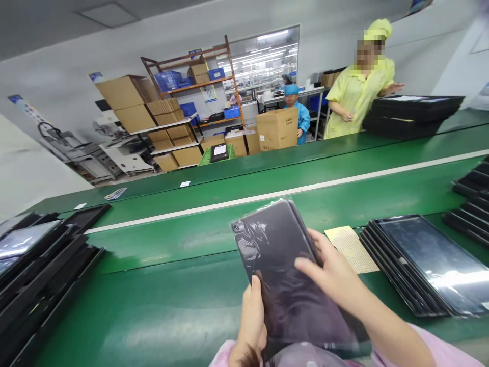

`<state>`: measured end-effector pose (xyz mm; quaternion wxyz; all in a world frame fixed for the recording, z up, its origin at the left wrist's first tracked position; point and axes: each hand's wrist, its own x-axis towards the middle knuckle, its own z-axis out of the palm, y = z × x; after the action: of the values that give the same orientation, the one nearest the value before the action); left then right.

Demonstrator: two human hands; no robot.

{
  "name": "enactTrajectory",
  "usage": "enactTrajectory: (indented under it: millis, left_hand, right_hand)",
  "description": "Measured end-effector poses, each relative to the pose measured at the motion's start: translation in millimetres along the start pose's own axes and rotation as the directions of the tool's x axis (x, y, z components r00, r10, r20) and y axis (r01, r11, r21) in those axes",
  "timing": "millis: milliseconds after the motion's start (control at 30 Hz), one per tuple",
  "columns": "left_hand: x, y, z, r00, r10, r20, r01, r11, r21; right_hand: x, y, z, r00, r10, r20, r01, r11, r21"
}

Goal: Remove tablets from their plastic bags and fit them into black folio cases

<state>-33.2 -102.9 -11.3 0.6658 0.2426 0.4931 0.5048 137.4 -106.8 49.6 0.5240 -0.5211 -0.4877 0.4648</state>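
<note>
Dark tablets (280,244) in clear plastic film, at least two together, are held tilted above the green bench, a camera bump at their upper left corner. My left hand (252,316) grips their left edge, thumb on top. Around the right edge is my right hand (328,265), its thumb lying over the film and its fingers behind. To the right, a stack of wrapped tablets (435,260) lies on the green bench (164,311), beside a yellow sheet of small labels (351,248).
Black trays (49,275) are piled at the left, more (473,209) at the far right. Across the bench, a person in yellow (359,97) stands by stacked black trays (412,114). Behind, a person in blue (303,120) is at a carton (277,130).
</note>
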Motion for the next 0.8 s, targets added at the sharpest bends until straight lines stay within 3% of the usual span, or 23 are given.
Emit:
enactTrajectory:
  millis: [133,200,300,367,433,567,667,800]
  left_hand:
    - [-20.0,4.4,-14.4,0.999,-0.013,0.029,0.014,0.999,-0.052]
    - [-30.6,2.9,-15.2,0.993,-0.072,0.090,0.084,0.986,-0.146]
    - [-40.4,-0.9,-9.5,0.989,-0.104,0.101,0.123,0.970,-0.211]
    - [-42.8,-2.3,-5.0,0.993,-0.098,0.066,0.110,0.967,-0.230]
    - [-43.9,-1.5,-1.6,0.994,-0.099,0.040,0.105,0.970,-0.218]
    - [-46.9,6.5,2.9,0.993,-0.097,0.067,0.106,0.983,-0.147]
    - [-47.9,11.9,3.4,0.993,-0.088,0.080,0.098,0.986,-0.136]
    - [-38.7,6.4,-6.1,0.992,-0.083,0.099,0.095,0.988,-0.125]
  right_hand:
    - [23.0,30.5,-7.9,0.999,0.049,-0.015,-0.042,0.948,0.316]
    - [20.6,43.0,-10.5,0.998,0.058,-0.011,-0.050,0.940,0.339]
    - [11.9,50.7,-20.4,0.995,0.010,-0.095,-0.005,0.999,0.054]
    - [9.1,49.3,-30.6,0.984,-0.056,-0.167,0.018,0.975,-0.220]
    - [9.5,45.4,-40.2,0.983,-0.091,-0.161,0.022,0.924,-0.383]
    - [12.1,36.3,-48.4,0.999,-0.030,0.031,0.040,0.915,-0.401]
    - [12.3,29.5,-48.4,0.996,-0.068,0.064,0.090,0.887,-0.453]
    - [15.6,22.1,-51.1,0.983,-0.144,0.114,0.184,0.776,-0.604]
